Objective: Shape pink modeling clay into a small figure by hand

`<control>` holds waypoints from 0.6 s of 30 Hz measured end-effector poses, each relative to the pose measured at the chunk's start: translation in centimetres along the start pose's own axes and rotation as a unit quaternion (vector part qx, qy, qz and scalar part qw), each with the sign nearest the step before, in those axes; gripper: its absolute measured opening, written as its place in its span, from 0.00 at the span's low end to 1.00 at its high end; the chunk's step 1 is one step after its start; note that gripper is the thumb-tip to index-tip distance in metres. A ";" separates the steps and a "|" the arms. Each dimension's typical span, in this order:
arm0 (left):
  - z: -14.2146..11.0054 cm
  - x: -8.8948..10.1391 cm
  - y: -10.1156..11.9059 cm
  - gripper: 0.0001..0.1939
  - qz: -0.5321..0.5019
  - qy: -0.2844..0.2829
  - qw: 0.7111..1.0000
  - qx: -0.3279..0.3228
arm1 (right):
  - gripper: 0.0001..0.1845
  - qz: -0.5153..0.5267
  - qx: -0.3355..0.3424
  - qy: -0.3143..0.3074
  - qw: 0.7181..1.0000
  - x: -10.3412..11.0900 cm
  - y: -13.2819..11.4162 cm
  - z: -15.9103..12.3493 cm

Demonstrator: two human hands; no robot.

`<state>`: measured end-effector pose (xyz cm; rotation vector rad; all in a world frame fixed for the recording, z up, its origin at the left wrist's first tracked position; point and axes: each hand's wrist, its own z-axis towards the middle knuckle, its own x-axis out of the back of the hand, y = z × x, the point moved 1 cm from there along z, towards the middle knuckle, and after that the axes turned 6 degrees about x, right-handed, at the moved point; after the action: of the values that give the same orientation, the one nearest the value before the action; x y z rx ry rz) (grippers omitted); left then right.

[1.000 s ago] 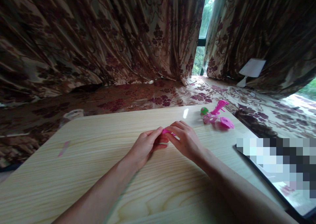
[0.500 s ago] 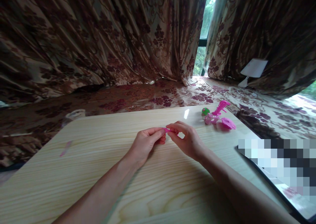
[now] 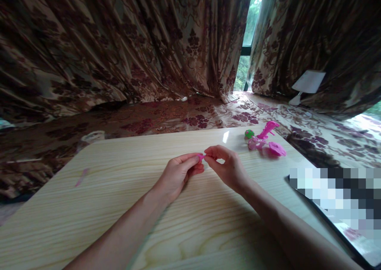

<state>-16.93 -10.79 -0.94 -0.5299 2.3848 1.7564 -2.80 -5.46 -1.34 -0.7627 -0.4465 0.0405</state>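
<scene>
Small pink piece: between the two hands above the middle of the counter (image 3: 119,206), mostly covered by the fingers; its full shape cannot be told.
Left hand (image 3: 177,175): thumb and forefinger closed on the piece's left end, the other fingers curled beneath.
Right hand (image 3: 230,169): thumb and forefinger bent into a ring, tips pinched together at the piece's right end.
Pink cluster: beyond the fingers and to their right, near the counter's far right corner. It has a green ball (image 3: 249,133), a long bright pink piece (image 3: 268,129), a pale pink piece (image 3: 256,143) and a pink round piece (image 3: 277,149), lying close together.
Pink strip (image 3: 81,177): flat on the counter, well apart to the left of the fingers.
Dark-edged panel (image 3: 347,228): right of the fingers and nearer the wearer, beyond the right forearm; mostly blurred out.
Clear container (image 3: 93,136): far to the left of the fingers, at the counter's far left corner; its contents cannot be made out.
White lamp (image 3: 308,81): far beyond the fingers to the right, on floral cloth (image 3: 253,117) before the curtains (image 3: 149,36).
</scene>
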 end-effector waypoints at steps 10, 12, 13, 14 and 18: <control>-0.1 -0.2 -0.6 0.12 0.050 -0.019 0.998 -0.030 | 0.12 -0.011 0.081 -0.032 0.996 0.6 -0.4 0.0; 0.0 -0.2 -0.4 0.13 0.042 0.002 0.999 -0.016 | 0.13 0.003 0.078 -0.016 0.997 0.5 -0.2 -0.1; 0.0 -0.2 -0.4 0.13 0.033 0.010 0.999 -0.009 | 0.15 0.013 0.073 -0.007 0.997 0.5 -0.2 -0.2; 0.0 -0.2 -0.3 0.13 0.021 0.017 1.000 -0.003 | 0.15 0.020 0.068 0.002 0.997 0.5 -0.1 -0.2; 0.0 -0.4 0.0 0.10 -0.023 0.028 0.999 0.006 | 0.13 0.006 0.072 0.010 0.997 0.5 -0.3 -0.1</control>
<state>-16.55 -10.76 -0.84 -0.6346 2.3995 1.7287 -2.32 -5.59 -1.00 -0.6238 -0.4163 0.0757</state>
